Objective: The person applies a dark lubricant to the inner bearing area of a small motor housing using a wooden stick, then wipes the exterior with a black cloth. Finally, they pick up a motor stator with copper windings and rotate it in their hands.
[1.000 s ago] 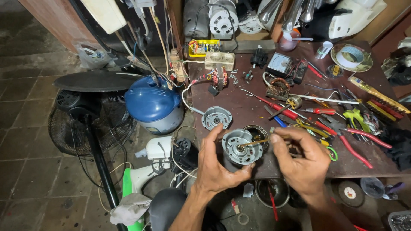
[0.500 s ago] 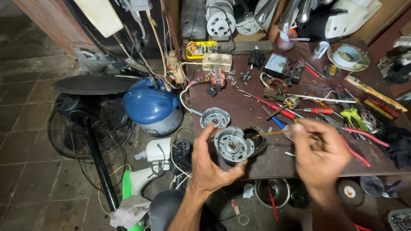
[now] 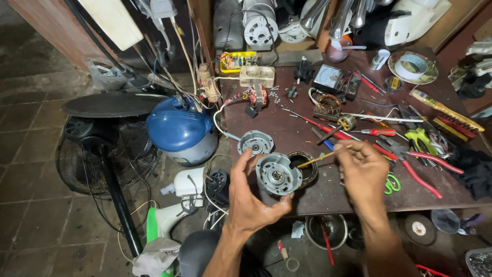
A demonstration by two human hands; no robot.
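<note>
Your left hand (image 3: 251,197) is raised palm-up, fingers curled around the motor cover (image 3: 278,174). Your right hand (image 3: 363,172) pinches a thin brush (image 3: 318,158), tip toward the cover, above the table (image 3: 287,128).

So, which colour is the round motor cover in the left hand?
The motor cover held by the left hand is plain grey metal, seen in the head view.

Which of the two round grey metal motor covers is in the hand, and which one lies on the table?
The left hand holds the nearer cover, raised and tilted. The other cover lies flat on the table, farther back, untouched.
</note>
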